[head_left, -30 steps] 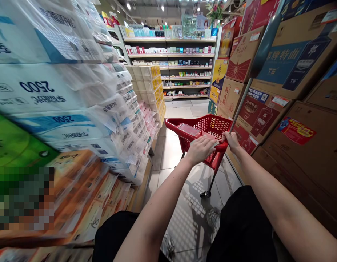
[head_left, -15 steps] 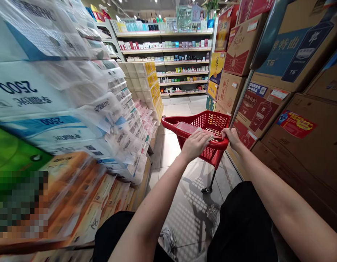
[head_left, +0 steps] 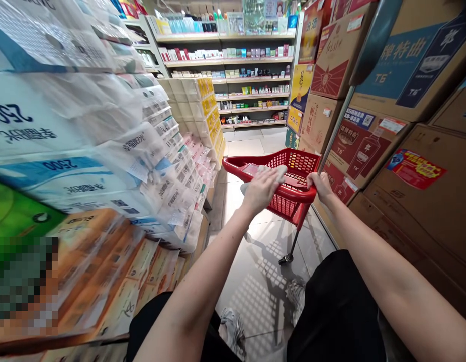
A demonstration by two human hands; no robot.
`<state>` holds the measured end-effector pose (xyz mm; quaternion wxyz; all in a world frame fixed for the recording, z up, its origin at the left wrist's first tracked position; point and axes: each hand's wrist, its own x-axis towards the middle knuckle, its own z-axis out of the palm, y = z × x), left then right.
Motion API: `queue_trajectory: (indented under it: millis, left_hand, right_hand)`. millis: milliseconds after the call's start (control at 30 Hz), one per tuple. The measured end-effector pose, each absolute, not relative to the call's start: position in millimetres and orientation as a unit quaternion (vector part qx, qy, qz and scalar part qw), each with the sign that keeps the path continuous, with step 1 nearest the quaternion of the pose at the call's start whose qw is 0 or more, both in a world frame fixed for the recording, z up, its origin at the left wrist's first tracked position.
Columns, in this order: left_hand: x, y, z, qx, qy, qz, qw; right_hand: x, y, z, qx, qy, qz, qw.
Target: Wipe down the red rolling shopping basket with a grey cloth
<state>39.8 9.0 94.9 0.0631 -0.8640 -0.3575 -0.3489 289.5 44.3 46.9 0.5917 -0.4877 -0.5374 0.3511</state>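
A red shopping cart with a lattice basket stands in the aisle in front of me, its handle side toward my body. My left hand presses a pale, crumpled cloth onto the handle bar, fingers closed over it; part of the cloth is hidden beneath the palm. At the right corner of the same handle, my right hand is wrapped around the red rim. A flat reddish panel lies along the handle, left of the cloth.
Plastic-wrapped tissue packs rise in stacks on the left, with orange packs lower down. Cardboard cartons are piled on the right beside a metal pole. Shelves of small boxed goods stand across the far end.
My left hand has slid left along the handle with the cloth. My right hand keeps its grip at the corner. The view has tilted slightly downward.
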Motion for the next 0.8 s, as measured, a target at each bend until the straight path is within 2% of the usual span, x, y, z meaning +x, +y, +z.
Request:
queue_trajectory:
  millis: [200, 500, 633, 800]
  left_hand:
    - [56.1, 10.1, 107.5, -0.898, -0.316, -0.298, 0.073]
    - [74.7, 85.7, 147.2, -0.857, -0.507, -0.070, -0.051]
    - [65.0, 90.3, 141.8, -0.847, -0.519, -0.099, -0.060]
    - [21.7, 74.8, 133.6, -0.833, -0.518, -0.192, 0.004]
  right_hand:
    - [294.1, 37.6, 50.1, -0.469, -0.547, 0.371, 0.586]
    - [299.2, 36.8, 47.8, -0.446, -0.577, 0.366, 0.578]
    - [302.5, 36.8, 48.6, -0.457, -0.571, 0.360, 0.579]
    - [297.1, 36.3, 50.5, -0.486, -0.558, 0.356, 0.571]
